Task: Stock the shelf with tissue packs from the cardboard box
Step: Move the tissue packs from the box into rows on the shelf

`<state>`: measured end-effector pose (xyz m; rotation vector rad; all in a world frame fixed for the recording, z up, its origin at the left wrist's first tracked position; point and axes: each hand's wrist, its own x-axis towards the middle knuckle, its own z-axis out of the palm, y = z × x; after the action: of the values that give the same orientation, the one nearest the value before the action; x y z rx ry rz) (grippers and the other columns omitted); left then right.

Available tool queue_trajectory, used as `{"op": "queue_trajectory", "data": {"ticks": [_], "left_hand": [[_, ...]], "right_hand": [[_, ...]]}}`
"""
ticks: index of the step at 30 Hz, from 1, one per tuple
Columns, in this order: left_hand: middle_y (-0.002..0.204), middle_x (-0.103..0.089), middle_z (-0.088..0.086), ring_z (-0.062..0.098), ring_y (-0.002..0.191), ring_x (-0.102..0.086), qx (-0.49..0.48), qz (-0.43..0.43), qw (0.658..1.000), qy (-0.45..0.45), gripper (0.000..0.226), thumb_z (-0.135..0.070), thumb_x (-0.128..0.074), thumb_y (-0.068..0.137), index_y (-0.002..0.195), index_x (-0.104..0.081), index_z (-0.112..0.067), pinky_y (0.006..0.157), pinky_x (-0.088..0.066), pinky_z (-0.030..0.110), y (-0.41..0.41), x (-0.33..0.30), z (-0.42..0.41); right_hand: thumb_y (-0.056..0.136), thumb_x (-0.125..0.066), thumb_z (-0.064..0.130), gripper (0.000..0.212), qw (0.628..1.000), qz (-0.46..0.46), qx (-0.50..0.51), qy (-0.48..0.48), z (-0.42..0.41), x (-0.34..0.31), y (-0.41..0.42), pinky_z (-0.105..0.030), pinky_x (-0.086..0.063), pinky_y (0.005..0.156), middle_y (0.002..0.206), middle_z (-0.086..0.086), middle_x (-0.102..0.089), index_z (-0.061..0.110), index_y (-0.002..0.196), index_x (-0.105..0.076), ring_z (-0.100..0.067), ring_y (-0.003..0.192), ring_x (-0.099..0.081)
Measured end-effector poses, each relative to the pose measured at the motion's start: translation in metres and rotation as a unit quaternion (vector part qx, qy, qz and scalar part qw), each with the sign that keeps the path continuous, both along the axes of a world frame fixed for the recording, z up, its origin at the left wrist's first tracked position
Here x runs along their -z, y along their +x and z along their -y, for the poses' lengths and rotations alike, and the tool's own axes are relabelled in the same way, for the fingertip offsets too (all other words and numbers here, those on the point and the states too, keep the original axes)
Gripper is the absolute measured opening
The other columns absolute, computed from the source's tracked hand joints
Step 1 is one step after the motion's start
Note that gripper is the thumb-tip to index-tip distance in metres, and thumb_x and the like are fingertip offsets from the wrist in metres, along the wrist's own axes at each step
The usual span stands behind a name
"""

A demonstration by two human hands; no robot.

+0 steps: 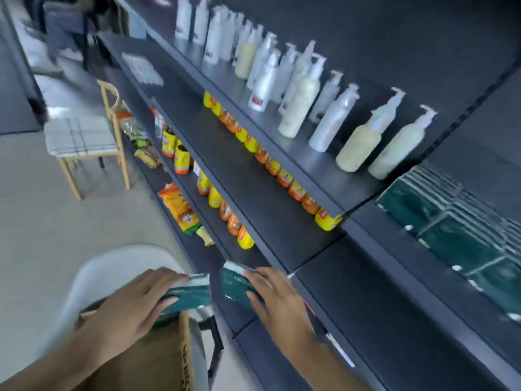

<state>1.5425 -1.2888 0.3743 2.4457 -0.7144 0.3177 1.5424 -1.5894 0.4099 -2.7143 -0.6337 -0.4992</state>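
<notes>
My left hand (132,306) grips a dark green tissue pack (191,294) just above the open cardboard box (158,359), which rests on a white chair (112,266). My right hand (276,297) holds a second green tissue pack (235,286) in front of the dark shelf (366,292). Several green tissue packs (456,230) stand in rows on the shelf at the right. The picture is blurred by motion.
White and cream pump bottles (298,100) line the upper shelf. Yellow and orange packets (282,170) fill the shelves below. A wooden chair (84,142) with a checked cushion stands on the floor at the left.
</notes>
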Motion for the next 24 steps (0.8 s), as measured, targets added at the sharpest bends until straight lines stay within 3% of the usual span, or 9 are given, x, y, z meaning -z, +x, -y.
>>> {"op": "queue_trajectory", "data": {"ticks": [2, 6, 9, 11, 17, 21, 24], "left_hand": [[0.121, -0.055, -0.017, 0.001, 0.102, -0.053, 0.022, 0.031, 0.999, -0.011, 0.035, -0.043, -0.037, 0.103, 0.133, -0.052, -0.032, 0.092, -0.033, 0.006, 0.003, -0.030, 0.022], [0.120, -0.062, -0.009, 0.007, 0.104, -0.059, 0.061, 0.083, 0.995, 0.006, 0.038, -0.048, -0.035, 0.103, 0.134, -0.053, -0.034, 0.091, -0.041, 0.014, 0.002, -0.078, 0.069], [0.124, -0.057, -0.011, 0.004, 0.108, -0.059, 0.093, 0.112, 0.989, 0.013, 0.038, -0.049, -0.036, 0.103, 0.134, -0.055, -0.037, 0.098, -0.037, 0.011, -0.003, -0.111, 0.112], [0.126, -0.056, -0.013, 0.002, 0.110, -0.058, 0.123, 0.135, 0.983, 0.015, 0.037, -0.049, -0.036, 0.103, 0.134, -0.053, -0.038, 0.093, -0.042, 0.015, -0.010, -0.135, 0.146], [0.123, -0.050, -0.018, -0.002, 0.106, -0.052, 0.170, 0.182, 0.968, 0.030, 0.037, -0.049, -0.028, 0.106, 0.137, -0.045, -0.042, 0.089, -0.041, 0.019, -0.031, -0.175, 0.249], [0.122, -0.046, -0.021, -0.003, 0.106, -0.050, 0.190, 0.197, 0.961, 0.037, 0.037, -0.049, -0.026, 0.106, 0.138, -0.043, -0.043, 0.101, -0.033, 0.018, -0.048, -0.195, 0.316], [0.123, -0.043, -0.027, -0.005, 0.105, -0.050, 0.209, 0.167, 0.963, 0.019, 0.036, -0.051, -0.028, 0.105, 0.140, -0.038, -0.050, 0.087, -0.041, 0.018, -0.060, -0.211, 0.360]], "right_hand": [[0.093, -0.055, 0.028, 0.032, 0.999, 0.029, 0.019, 0.010, 0.026, -0.033, -0.013, -0.026, -0.056, 0.068, 0.119, 0.008, -0.058, 0.025, 0.124, -0.061, -0.013, 0.102, -0.060], [0.092, -0.058, 0.030, 0.033, 0.994, 0.080, 0.061, 0.049, 0.079, -0.094, -0.044, -0.024, -0.055, 0.075, 0.120, 0.008, -0.059, 0.024, 0.124, -0.063, -0.011, 0.103, -0.060], [0.091, -0.064, 0.027, 0.033, 0.990, 0.103, 0.087, 0.048, 0.123, -0.130, -0.071, -0.025, -0.054, 0.080, 0.122, 0.008, -0.058, 0.026, 0.124, -0.061, -0.012, 0.101, -0.062], [0.088, -0.073, 0.023, 0.040, 0.987, 0.112, 0.102, 0.045, 0.155, -0.149, -0.088, -0.029, -0.056, 0.083, 0.125, 0.008, -0.056, 0.027, 0.127, -0.060, -0.012, 0.103, -0.062], [0.096, -0.063, 0.024, 0.033, 0.979, 0.146, 0.140, 0.022, 0.244, -0.189, -0.141, -0.032, -0.052, 0.092, 0.128, 0.004, -0.055, 0.021, 0.129, -0.060, -0.018, 0.106, -0.060], [0.097, -0.062, 0.020, 0.033, 0.978, 0.144, 0.149, 0.022, 0.303, -0.204, -0.180, -0.029, -0.050, 0.090, 0.130, 0.006, -0.053, 0.020, 0.131, -0.058, -0.015, 0.109, -0.057], [0.099, -0.059, 0.022, 0.034, 0.975, 0.141, 0.169, 0.041, 0.344, -0.214, -0.209, -0.027, -0.048, 0.095, 0.134, 0.008, -0.051, 0.021, 0.134, -0.056, -0.011, 0.116, -0.054]]}}
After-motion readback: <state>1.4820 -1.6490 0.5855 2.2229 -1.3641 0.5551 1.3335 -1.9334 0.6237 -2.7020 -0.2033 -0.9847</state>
